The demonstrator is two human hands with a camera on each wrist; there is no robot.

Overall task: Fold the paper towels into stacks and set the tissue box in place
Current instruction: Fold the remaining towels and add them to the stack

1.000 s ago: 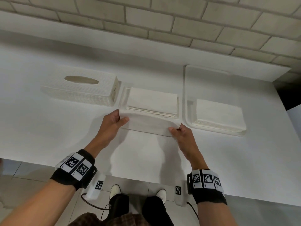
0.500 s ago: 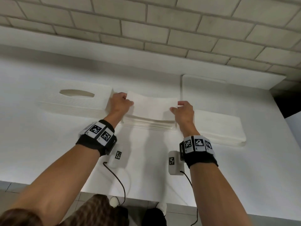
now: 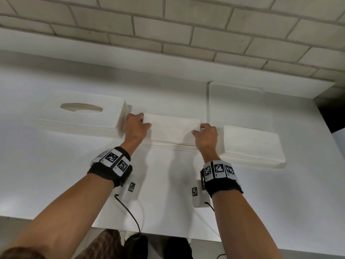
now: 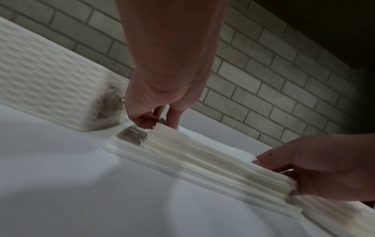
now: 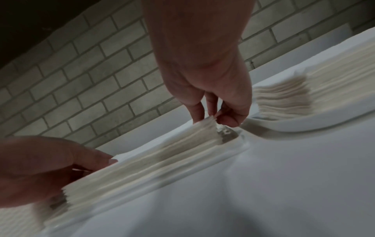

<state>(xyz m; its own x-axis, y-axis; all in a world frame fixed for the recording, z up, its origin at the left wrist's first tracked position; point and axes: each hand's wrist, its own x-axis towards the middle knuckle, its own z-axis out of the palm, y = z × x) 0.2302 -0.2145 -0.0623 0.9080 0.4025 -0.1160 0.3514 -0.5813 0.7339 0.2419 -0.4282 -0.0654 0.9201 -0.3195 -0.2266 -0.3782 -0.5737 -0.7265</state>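
A folded paper towel (image 3: 171, 124) lies on top of the middle stack (image 3: 168, 143), which sits in a low white base (image 4: 162, 166). My left hand (image 3: 144, 121) pinches the towel's left end, thumb on top. At the right end my right hand (image 3: 197, 128) pinches it the same way. The left wrist view shows my left hand (image 4: 156, 121) curled at the stack's corner (image 4: 202, 158). In the right wrist view my right hand (image 5: 213, 117) grips the other corner (image 5: 152, 162). The white textured tissue box (image 3: 80, 116) stands just left of my left hand.
A second stack of folded towels (image 3: 252, 144) lies on a white tray (image 3: 233, 101) right of my right hand. A brick wall (image 3: 168, 25) rises behind the white table (image 3: 56, 174). Bare table surface lies between the stacks and the front edge.
Both hands carried the folded towel away from me, from in front of the middle stack onto its top. In the last half second they have stayed at its two ends.
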